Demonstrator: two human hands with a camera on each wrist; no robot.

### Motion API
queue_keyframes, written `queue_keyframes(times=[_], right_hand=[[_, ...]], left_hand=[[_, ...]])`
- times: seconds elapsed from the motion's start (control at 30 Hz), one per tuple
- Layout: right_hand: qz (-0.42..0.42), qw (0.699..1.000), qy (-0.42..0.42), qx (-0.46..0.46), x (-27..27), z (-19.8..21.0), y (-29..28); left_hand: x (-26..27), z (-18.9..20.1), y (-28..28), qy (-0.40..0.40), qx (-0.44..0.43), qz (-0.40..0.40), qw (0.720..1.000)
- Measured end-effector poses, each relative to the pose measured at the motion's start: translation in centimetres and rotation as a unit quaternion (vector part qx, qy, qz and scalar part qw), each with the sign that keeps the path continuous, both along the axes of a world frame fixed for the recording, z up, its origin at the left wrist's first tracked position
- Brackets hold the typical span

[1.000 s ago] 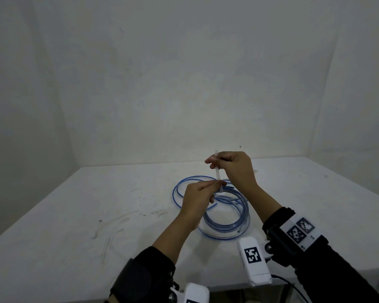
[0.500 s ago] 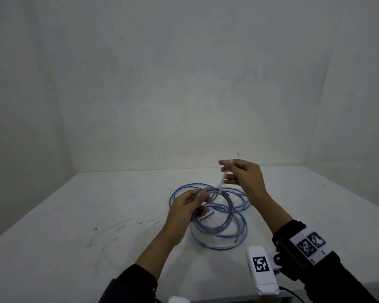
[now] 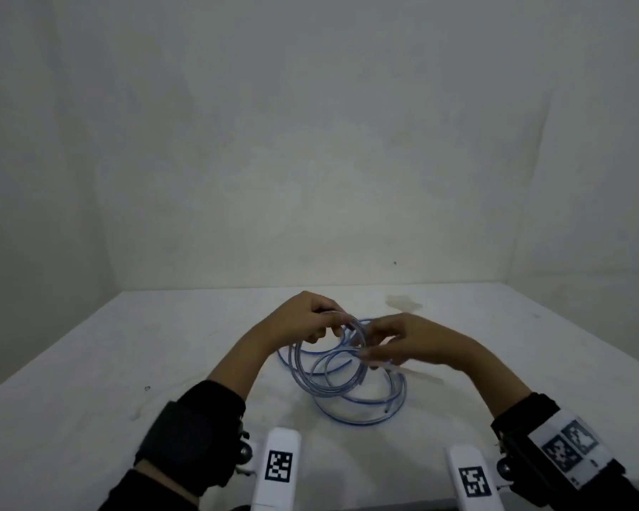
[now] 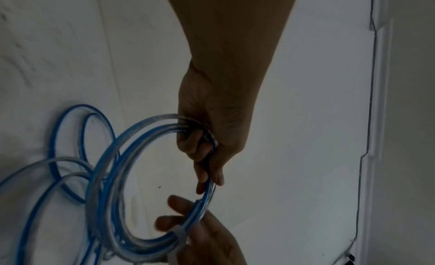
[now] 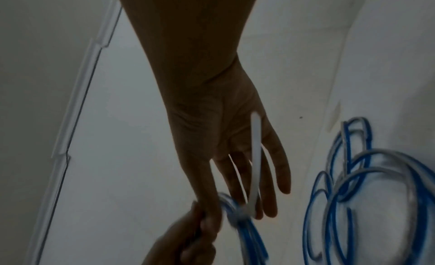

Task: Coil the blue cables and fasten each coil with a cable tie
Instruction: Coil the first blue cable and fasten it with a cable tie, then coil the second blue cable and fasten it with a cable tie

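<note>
A coil of blue-striped clear cable (image 3: 312, 366) is lifted upright off the white table (image 3: 126, 363). My left hand (image 3: 329, 326) grips the top of the coil, fingers curled round the strands (image 4: 207, 138). My right hand (image 3: 369, 350) pinches the coil's right side where a white cable tie (image 5: 255, 157) wraps the bundle (image 4: 181, 231). The tie's loose tail (image 3: 417, 374) runs back along my right palm. A second blue cable (image 3: 369, 414) lies in loose loops on the table under and behind the coil.
The white table meets bare white walls at the back and on both sides. A faint stain (image 3: 403, 302) marks the surface behind the cables. White marker tags (image 3: 279, 466) stick out from both wrist cameras at the near edge.
My right hand has come down from pulling the tie upward and now holds it at the coil, tail pointing back. My left hand has raised the coil more upright.
</note>
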State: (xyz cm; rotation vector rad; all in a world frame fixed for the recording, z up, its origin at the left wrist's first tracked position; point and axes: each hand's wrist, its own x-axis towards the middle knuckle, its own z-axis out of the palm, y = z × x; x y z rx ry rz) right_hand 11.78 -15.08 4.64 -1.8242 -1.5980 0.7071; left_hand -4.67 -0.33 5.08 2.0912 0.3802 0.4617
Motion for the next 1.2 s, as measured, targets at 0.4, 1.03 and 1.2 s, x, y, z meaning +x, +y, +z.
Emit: queue_keyframes(times=[0.4,1.03,1.2], right_hand=[[-0.144,0.966,0.212,0.019,4.8,-4.3,0.6],[-0.397,0.869,0.273,0.110,21.2,-8.8,19.8],[-0.455,0.853,0.227,0.118,24.0,-11.2,23.3]], left_hand=[[8.5,-3.7,3.0,-0.131,0.097,0.182,0.970],[20.2,-11.9,10.6,0.191,0.202,0.198,0.940],[20.9,-13.4,11.2,0.208,0.196,0.204,0.936]])
